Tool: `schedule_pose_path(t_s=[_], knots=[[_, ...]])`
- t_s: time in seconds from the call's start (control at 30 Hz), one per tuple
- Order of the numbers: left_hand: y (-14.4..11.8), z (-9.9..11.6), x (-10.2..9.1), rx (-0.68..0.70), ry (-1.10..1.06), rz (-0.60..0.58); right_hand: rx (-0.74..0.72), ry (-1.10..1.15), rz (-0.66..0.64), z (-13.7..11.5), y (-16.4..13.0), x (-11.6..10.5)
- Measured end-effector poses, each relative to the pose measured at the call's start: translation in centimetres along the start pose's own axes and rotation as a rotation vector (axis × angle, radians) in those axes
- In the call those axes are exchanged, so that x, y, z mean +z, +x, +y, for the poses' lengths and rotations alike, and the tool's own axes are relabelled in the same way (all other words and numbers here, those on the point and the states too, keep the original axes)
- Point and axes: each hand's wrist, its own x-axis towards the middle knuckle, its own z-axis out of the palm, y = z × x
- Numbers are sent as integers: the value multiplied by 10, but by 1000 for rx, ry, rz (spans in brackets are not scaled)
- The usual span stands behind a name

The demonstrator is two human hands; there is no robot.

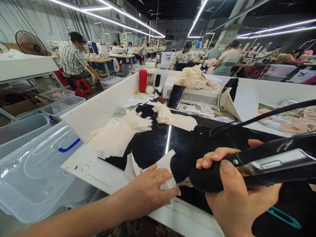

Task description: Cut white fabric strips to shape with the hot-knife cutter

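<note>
My right hand [237,197] grips a black and silver corded hand tool [266,163]; its metal tip touches a small white fabric piece [166,162] at the front of the black work surface [148,144]. My left hand [150,191] lies flat on that piece, fingers spread, pressing it down right beside the tip. The tool's black cable [259,117] runs up and to the right. A stack of cream fabric pieces [116,135] sits to the left, another small pile [172,118] further back.
White walls [98,105] box in the table. At the back stand a red bottle [143,80], a dark phone [176,96], and a white machine [197,95] topped with fabric. Clear plastic bins [37,164] sit at left. Other people work at distant tables.
</note>
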Motion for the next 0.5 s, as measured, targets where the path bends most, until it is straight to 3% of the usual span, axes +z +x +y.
schedule_pose_path(t_s=[0.5], knots=[[-4, 18, -1, -38, 0, -17, 4, -12, 1, 0, -3, 3]])
